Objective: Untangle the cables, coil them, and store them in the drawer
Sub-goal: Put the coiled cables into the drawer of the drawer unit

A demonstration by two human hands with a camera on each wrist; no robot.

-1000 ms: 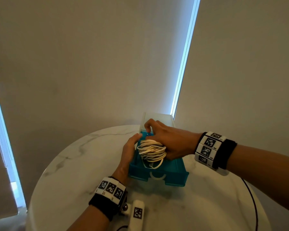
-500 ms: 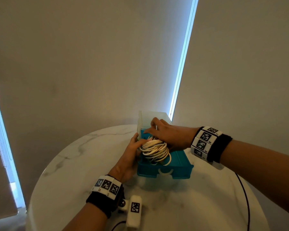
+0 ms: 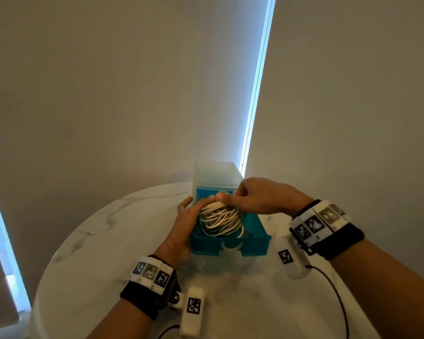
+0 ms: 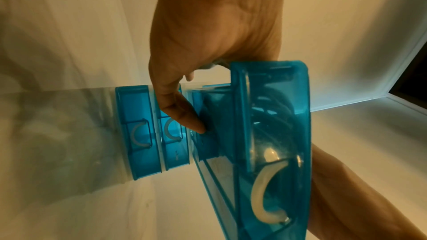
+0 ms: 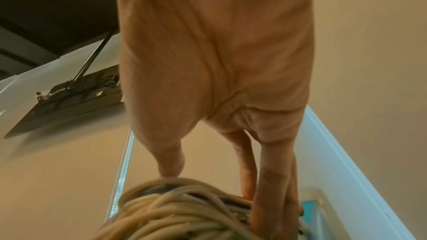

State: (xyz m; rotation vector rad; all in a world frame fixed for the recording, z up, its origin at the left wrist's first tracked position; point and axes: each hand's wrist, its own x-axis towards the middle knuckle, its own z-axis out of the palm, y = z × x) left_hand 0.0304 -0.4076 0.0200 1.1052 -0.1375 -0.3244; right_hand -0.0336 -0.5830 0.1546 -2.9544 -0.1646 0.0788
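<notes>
A coil of white cable [image 3: 220, 220] lies in the pulled-out teal drawer [image 3: 256, 227] of a translucent cabinet [image 3: 216, 174]. My left hand [image 3: 197, 203] straddles the drawer's left wall. Its thumb [image 4: 184, 114] presses the outside, and its fingers reach over the rim onto the coil. My right hand [image 3: 230, 195] hovers over the coil and holds its top. The thumb [image 5: 171, 161] sits on one side of the cable coil [image 5: 173, 213], and the fingers reach down the far side. The drawer front [image 4: 300, 134] has a white handle.
The cabinet stands at the far side of a round marble table [image 3: 108, 241]. Two shut teal drawers [image 4: 138, 129] show under the open one. A thin black wire [image 3: 338, 294] trails over the table at the right. Window blinds hang behind.
The coil has sunk lower into the drawer. My right hand has lifted and drawn back to the right, leaving thumb and fingertips on the coil's top. The left hand stays at the drawer's left wall.
</notes>
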